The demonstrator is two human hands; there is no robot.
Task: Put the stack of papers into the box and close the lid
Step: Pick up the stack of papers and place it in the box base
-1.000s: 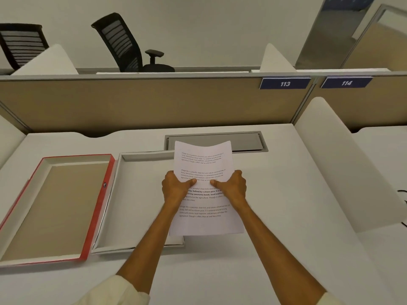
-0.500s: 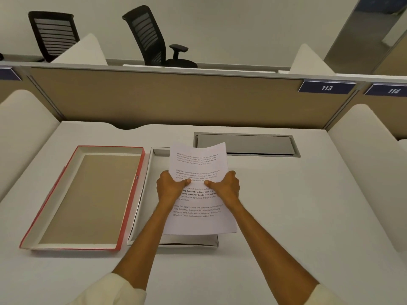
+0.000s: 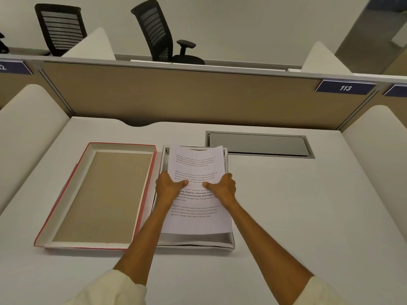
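Note:
A white stack of papers (image 3: 193, 164) with printed text hangs over the open white box (image 3: 230, 244), covering nearly all of its inside. My left hand (image 3: 168, 187) grips the stack's left edge and my right hand (image 3: 222, 188) grips its right edge, thumbs on top. The sheets bow slightly. The box's red-edged lid (image 3: 152, 170) lies open and flat to the left, its brown inner face up, joined along the box's left side.
A grey metal cable hatch (image 3: 259, 144) is set into the white desk (image 3: 308, 205) behind and right of the box. A tan partition (image 3: 176, 95) closes the back, white side panels flank the desk, and two black chairs stand beyond.
Both hands have carried the stack to the left, from over the box's right part to square over the box. The view has also turned left.

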